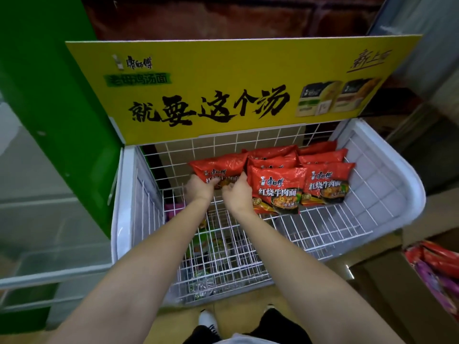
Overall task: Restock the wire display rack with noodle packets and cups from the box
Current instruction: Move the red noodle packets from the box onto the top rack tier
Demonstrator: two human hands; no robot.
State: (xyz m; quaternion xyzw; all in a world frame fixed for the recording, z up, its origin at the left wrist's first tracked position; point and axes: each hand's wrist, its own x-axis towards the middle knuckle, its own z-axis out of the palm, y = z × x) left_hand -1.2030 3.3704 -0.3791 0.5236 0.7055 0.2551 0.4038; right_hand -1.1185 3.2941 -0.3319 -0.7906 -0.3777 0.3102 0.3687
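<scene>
Inside the white wire rack (387, 194), on its top shelf, both hands grip one red packet (218, 167) by its lower edge. Left hand (200, 189) has its fingers curled under the packet's bottom left part; right hand (237, 193) pinches the bottom edge just beside it, with the thumb up against the wrapper. This packet leans back, tilted, at the left end of the rows already on the shelf.

To its right stand two more rows of red packets, each leaning back on the ones behind. Front middle packet (277, 189) touches the held one along its left side, and the front right packet (327, 183) stands just beside the middle one. Behind them, more packets (320, 155) reach back toward the rack's wire rear wall.

Above the shelf rises a yellow sign (223, 90) with large black characters and small product pictures at its right. A green panel (57, 108) stands to the left of the rack.

Through the wire shelf, on a lower level, some goods (203, 244) show, too blurred to name.

At the lower right edge, an open cardboard box (387, 289) sits near the rack, with red and purple packets (437, 264) inside it.
</scene>
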